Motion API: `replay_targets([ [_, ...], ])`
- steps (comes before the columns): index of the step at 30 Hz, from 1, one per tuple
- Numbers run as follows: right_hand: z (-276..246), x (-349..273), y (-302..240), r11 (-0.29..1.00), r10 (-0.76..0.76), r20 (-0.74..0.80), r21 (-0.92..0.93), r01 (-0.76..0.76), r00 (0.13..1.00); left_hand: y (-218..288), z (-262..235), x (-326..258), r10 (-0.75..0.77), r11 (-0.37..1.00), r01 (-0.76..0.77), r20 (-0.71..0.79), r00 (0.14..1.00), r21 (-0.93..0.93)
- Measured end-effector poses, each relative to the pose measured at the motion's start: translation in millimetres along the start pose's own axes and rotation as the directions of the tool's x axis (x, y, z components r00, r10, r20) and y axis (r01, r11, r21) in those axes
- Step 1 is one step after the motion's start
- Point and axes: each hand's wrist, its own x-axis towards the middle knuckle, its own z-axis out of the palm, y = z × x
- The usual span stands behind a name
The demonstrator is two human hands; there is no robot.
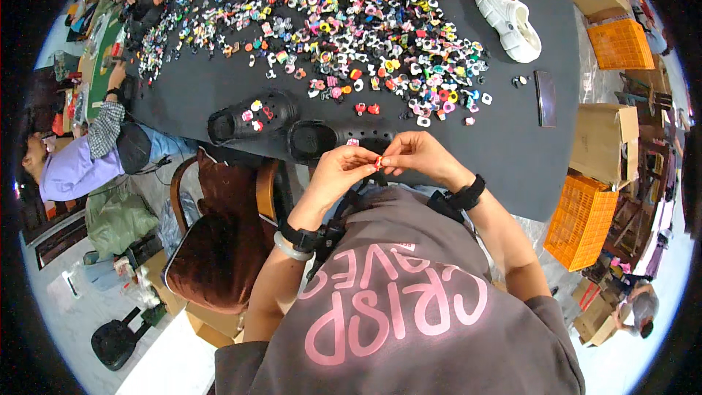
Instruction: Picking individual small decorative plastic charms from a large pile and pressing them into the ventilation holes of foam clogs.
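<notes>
Charm (378, 164), small, red, pinched between fingers (395, 162)

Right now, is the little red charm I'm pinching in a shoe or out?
Out: the red charm is pinched between your left hand and right hand, with one black clog beyond it.

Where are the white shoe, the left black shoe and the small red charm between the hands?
White shoe (504, 23), head view: on its side.
Left black shoe (277, 119), head view: on its upper.
Small red charm (378, 164), head view: its exposed part.
</notes>
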Motion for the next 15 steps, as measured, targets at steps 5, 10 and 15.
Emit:
replay_targets([
  [5,5,4,8,0.999,-0.023,0.079,-0.032,0.025,0.997,-2,-5,-5,0.039,0.971,-0.047,0.037,0.999,0.234],
  [10,0,12,1,0.995,0.085,-0.067,-0.049,-0.089,0.994,-9,-24,-9,0.027,0.995,-0.008,-0.203,0.979,0.095],
  [15,-20,18,19,0.901,0.024,-0.177,-0.423,-0.098,0.984,-31,-53,-3,0.016,0.994,0.034,-0.427,0.904,0.109],
])
